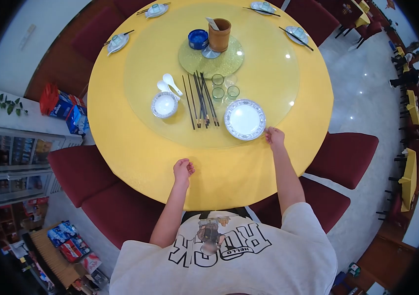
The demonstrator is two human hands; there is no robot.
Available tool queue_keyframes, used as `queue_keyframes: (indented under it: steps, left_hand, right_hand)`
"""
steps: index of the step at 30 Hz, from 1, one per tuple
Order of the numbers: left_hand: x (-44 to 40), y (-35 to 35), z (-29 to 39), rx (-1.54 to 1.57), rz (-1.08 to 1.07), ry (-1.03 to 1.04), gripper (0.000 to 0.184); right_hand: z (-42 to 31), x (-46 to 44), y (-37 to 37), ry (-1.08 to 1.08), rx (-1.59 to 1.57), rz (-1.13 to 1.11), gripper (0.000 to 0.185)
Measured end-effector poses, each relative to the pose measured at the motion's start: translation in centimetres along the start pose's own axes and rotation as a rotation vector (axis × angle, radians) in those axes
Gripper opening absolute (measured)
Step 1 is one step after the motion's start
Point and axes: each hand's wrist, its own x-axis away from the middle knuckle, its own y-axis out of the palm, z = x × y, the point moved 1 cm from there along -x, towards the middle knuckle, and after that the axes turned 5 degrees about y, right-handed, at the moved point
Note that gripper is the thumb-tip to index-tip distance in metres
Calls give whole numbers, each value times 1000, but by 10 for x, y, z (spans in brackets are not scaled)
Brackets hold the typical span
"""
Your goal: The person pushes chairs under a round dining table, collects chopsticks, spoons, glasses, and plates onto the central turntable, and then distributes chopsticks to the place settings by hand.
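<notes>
My right hand (275,136) is at the right rim of a white plate (245,120) with a patterned border, its fingers pinched against the edge. Above the near edge of the yellow tablecloth (229,182), my left hand (184,169) hovers with loosely curled fingers, slightly apart and holding nothing. Several dark chopsticks (202,101) lie left of the plate. Farther left is a patterned bowl (164,105), with white spoons (172,84) beside it. Several green-tinted glasses (218,93) stand just behind the plate.
On the glass turntable (140,64), a wooden holder (220,34) and a blue ashtray (198,39) stand toward the back. Place settings (118,43) with chopsticks line the far rim. Dark red chairs (344,160) surround the table. Boxes (62,105) sit at the left wall.
</notes>
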Motion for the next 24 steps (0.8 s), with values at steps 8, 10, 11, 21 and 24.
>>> queue_keyframes:
  steps: [8, 10, 11, 21, 24]
  left_hand:
    - [42, 40, -32, 23, -7, 29, 11]
    - [59, 58, -44, 39, 14, 31, 12]
    - [64, 65, -50, 45, 30, 30, 12]
    - [122, 66, -79, 115, 153, 97, 15]
    - [119, 40, -89, 105, 176, 123, 15]
  right_hand:
    - [43, 68, -6, 123, -76, -125, 13]
    - [44, 88, -10, 157, -53, -136, 14]
    - [43, 96, -13, 192, -39, -140, 15]
    - [-24, 11, -151, 34, -221, 41, 10]
    - [-29, -17, -167, 65, -219, 84, 11]
